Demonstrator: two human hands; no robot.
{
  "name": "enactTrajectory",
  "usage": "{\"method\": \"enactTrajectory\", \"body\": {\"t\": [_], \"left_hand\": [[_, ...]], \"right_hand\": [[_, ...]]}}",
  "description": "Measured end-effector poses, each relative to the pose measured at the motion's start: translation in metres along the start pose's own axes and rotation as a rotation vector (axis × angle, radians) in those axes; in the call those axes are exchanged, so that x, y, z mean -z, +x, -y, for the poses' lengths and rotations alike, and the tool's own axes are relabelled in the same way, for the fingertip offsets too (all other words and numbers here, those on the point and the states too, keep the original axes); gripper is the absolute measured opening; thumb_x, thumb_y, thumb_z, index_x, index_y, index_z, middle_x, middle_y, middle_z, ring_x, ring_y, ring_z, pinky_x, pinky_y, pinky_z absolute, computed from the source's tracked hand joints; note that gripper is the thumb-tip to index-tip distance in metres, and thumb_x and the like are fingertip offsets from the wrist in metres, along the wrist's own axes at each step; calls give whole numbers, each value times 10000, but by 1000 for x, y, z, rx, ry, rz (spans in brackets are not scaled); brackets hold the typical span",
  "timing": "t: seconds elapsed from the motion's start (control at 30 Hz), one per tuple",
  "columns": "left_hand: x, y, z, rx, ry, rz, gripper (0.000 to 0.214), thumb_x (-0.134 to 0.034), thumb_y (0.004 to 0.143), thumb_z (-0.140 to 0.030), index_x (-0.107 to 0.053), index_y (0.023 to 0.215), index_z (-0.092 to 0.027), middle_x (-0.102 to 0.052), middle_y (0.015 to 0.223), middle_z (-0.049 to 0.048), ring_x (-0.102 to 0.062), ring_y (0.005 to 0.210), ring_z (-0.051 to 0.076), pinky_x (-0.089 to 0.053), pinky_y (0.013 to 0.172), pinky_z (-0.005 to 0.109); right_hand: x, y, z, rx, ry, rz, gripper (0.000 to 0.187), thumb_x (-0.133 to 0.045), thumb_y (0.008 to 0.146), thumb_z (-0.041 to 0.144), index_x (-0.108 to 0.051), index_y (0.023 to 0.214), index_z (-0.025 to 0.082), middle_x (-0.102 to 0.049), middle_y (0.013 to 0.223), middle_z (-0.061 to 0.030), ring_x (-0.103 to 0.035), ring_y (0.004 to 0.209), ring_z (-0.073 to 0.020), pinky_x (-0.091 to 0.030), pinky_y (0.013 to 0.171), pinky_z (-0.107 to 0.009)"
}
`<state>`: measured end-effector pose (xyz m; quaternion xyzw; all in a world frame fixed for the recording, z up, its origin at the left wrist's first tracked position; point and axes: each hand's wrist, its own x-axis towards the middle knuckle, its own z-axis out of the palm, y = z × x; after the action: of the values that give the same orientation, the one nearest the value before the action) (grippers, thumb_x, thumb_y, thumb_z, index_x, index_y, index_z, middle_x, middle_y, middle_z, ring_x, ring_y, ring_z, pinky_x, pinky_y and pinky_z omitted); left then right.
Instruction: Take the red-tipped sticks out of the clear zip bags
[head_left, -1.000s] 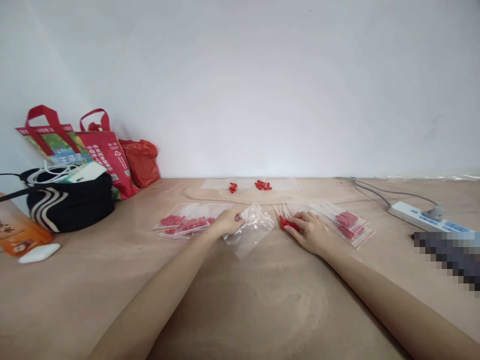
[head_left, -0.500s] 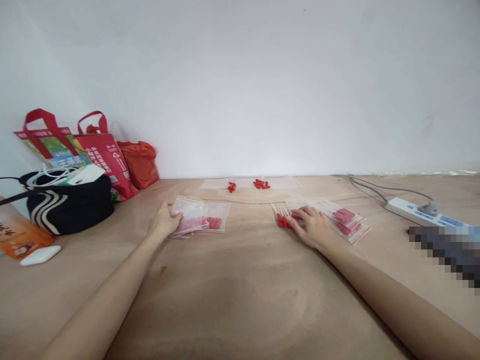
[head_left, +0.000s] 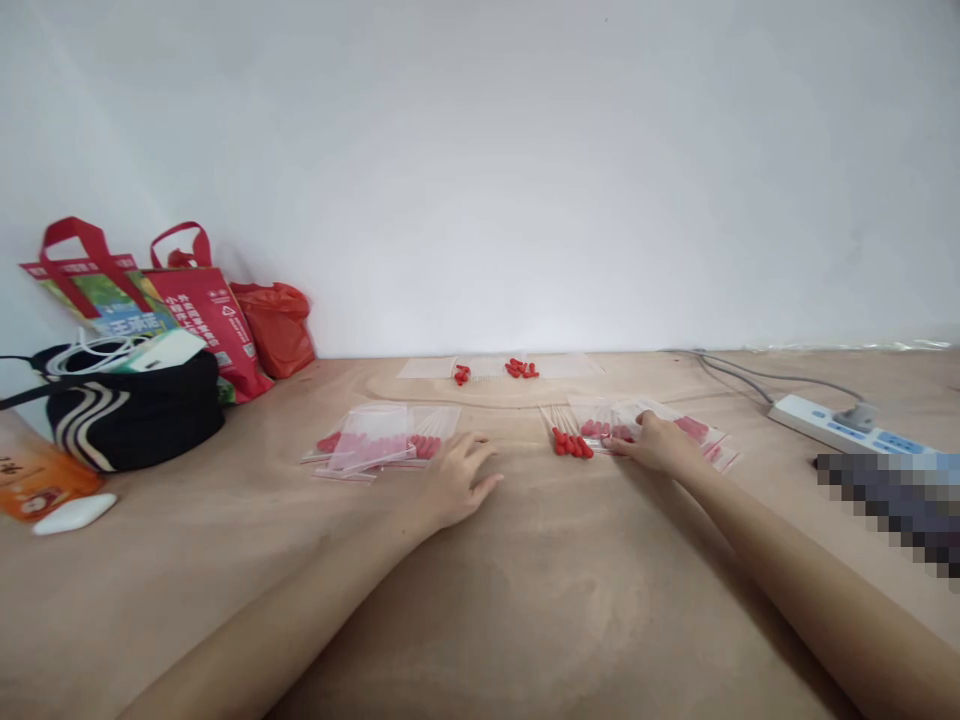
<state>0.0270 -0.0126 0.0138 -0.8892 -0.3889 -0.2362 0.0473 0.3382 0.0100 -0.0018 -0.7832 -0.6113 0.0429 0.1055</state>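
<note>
A pixelated block [head_left: 892,505] hides whatever lies near the right edge of the desk [head_left: 525,580]. The orange packet [head_left: 34,475] is cut off at the left edge. The right hand [head_left: 660,445] covers part of the clear bags [head_left: 701,430]; its grip cannot be told. The far red pieces [head_left: 519,369] are too small to identify.

Both bare forearms stretch from the near edge of the counter [head_left: 525,620] toward its middle. The left grip [head_left: 452,482] lies palm down, fingers spread and loose, holding nothing. The right grip [head_left: 658,446], farther back, rests low with its fingers together pointing left; its hold is unclear.
</note>
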Motion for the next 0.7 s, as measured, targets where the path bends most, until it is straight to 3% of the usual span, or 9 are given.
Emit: {"method": "enactTrajectory", "body": {"t": [0.1, 0.2, 0.43, 0.57, 0.7], "left_hand": [[-14, 7, -8, 33, -120, 45, 223, -529, 777, -292, -555, 965, -174, -530, 1054, 84, -505, 984, 223, -419, 857, 366], [-20, 10, -7, 84, -220, 71, 176, -521, 783, -268, -554, 930, -175, -546, 1004, 69, -527, 944, 206, -429, 842, 349], [-20, 8, -4, 111, -296, 104, 164, -507, 793, -242, -549, 937, -176, -555, 993, 64, -529, 949, 200, -421, 851, 349], [-20, 7, -4, 109, -306, 98, 173, -512, 791, -243, -554, 943, -171, -556, 991, 72, -529, 955, 210, -422, 850, 359], [-21, 8, -3, 97, -313, 82, 164, -513, 790, -240, -554, 939, -184, -559, 981, 65, -535, 938, 206, -427, 839, 363]], "right_hand": [[0, 5, -5, 258, 70, -9, 682, -617, 624, 547, -457, 1155, 151, -551, 963, -127, -539, 879, -249, -405, 702, -310], [1, 8, -9, 469, 143, 31, 503, -655, 630, 445, -532, 1046, 190, -529, 948, -85, -533, 852, -196, -403, 726, -267], [-1, 9, -8, 425, 148, 14, 165, -594, 721, 282, -584, 847, 176, -506, 850, -51, -528, 725, -145, -391, 699, -248], [-6, 8, -4, 467, 152, -12, 73, -556, 743, 241, -573, 750, 170, -502, 794, -35, -519, 705, -138, -386, 685, -244], [-10, 8, -1, 492, 119, -124, 50, -521, 752, 206, -542, 724, 171, -522, 817, -45, -511, 765, -159, -370, 692, -255]]}}
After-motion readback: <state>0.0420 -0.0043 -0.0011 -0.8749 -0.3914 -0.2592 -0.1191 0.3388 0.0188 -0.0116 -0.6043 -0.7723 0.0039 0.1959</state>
